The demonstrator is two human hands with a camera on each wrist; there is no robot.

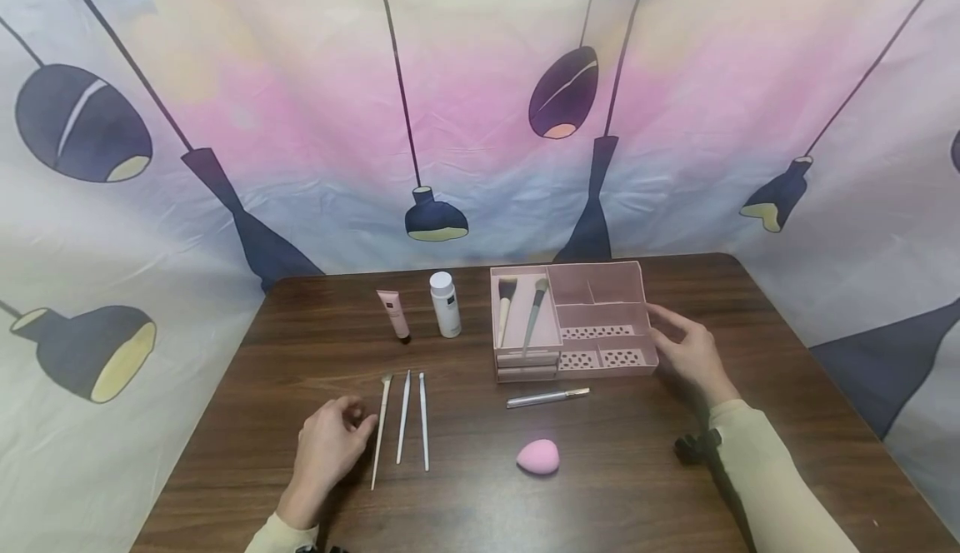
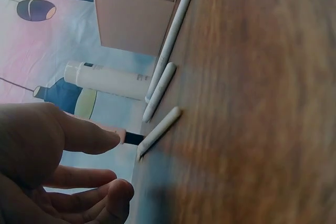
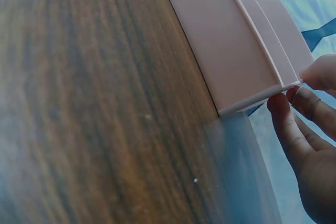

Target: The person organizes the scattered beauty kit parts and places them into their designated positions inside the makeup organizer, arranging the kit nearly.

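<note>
My left hand [image 1: 330,446] hovers over the table with loosely curled fingers and nothing in them. Just to its right lies a thin makeup brush [image 1: 381,436], with two slim white sticks [image 1: 403,420] alongside it. My right hand [image 1: 693,355] touches the right side wall of a pink makeup organizer [image 1: 600,316], its fingertips against the outside in the right wrist view. In the organizer's left top tray lie two larger makeup brushes, one cream-handled [image 1: 505,311] and one grey-green [image 1: 535,320]. Its right compartments hold nothing that I can see.
A silver pen-like brush [image 1: 547,398] lies before the organizer, and a pink makeup sponge [image 1: 538,457] nearer the front. Behind the sticks are a pink tube [image 1: 394,316] and a white bottle [image 1: 446,305]. A patterned curtain [image 1: 345,120] hangs behind the wooden table [image 1: 480,503].
</note>
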